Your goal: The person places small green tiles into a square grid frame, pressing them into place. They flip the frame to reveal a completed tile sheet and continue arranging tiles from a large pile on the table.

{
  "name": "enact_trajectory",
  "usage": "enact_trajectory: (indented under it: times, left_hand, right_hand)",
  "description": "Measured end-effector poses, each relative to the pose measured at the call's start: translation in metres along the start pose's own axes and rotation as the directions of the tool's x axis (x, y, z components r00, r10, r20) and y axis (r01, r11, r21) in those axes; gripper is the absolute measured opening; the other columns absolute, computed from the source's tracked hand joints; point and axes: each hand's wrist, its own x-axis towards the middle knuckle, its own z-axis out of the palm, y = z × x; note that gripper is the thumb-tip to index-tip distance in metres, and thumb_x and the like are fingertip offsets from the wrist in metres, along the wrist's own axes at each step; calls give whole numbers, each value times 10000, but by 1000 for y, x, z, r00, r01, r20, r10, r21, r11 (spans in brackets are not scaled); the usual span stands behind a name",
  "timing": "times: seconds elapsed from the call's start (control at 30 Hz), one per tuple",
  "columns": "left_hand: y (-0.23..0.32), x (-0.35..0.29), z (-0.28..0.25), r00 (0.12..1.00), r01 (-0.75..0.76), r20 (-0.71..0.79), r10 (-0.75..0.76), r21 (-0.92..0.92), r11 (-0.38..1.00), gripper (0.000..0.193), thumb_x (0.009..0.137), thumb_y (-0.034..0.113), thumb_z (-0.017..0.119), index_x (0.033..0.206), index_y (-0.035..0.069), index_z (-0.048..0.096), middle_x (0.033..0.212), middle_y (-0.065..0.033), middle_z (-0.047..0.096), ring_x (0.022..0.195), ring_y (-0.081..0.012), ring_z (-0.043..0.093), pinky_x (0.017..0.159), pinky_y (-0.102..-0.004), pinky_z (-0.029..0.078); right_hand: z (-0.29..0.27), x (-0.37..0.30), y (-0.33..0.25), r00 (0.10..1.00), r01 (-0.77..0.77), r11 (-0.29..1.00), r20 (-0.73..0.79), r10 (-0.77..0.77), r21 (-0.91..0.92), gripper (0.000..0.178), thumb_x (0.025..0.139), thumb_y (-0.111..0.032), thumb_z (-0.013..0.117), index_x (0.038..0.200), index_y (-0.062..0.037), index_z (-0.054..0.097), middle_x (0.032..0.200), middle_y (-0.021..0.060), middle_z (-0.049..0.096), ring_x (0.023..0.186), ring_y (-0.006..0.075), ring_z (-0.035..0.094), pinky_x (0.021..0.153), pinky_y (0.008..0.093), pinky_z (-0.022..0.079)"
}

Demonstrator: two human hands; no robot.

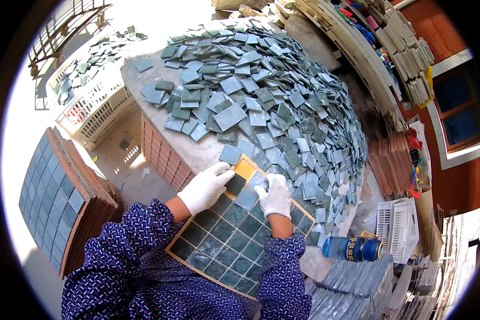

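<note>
My left hand [205, 186], in a white glove, pinches the edge of a dark green square stone tile [236, 185]. My gloved right hand [274, 194] is closed on a paler grey-green tile [255, 180], its thumb lying over the face. Between and beyond the hands lies a yellow piece [245, 167], partly covered by these tiles. Below the hands a wood-edged tray [174, 241] carries rows of dark green tiles in a grid. One light tile [245, 199] rests over the grid's far edge. My fingertips are partly hidden behind the tiles.
A large heap of loose tiles [261, 96] covers the worktop beyond my hands. At left stand a stack of tiled panels [53, 197] and a white crate [98, 114]. At right are a blue bottle [352, 249], stacked grey tiles [352, 277] and a white basket [397, 226].
</note>
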Motion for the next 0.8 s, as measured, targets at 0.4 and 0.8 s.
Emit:
enact_trajectory:
  times: [0.4,0.8]
  left_hand:
    - [-11,21,1,967,-227,178,181,284,932,459,730,195,722,1158,101,587,1248,-87,496,1040,-314,516,909,-411,467]
    - [21,-6,26,987,-159,24,158,265,951,475,668,254,765,1074,93,579,1060,-75,565,1017,-279,531,884,-401,446]
  right_hand:
    - [-23,7,-6,994,12,1000,106,-11,-10,330,751,-201,734,990,-91,536,973,126,583,931,343,592,804,441,475]
    - [15,-24,7,966,189,975,-157,-206,-117,315,761,-251,739,1013,-123,598,1048,94,581,959,307,602,796,414,495]
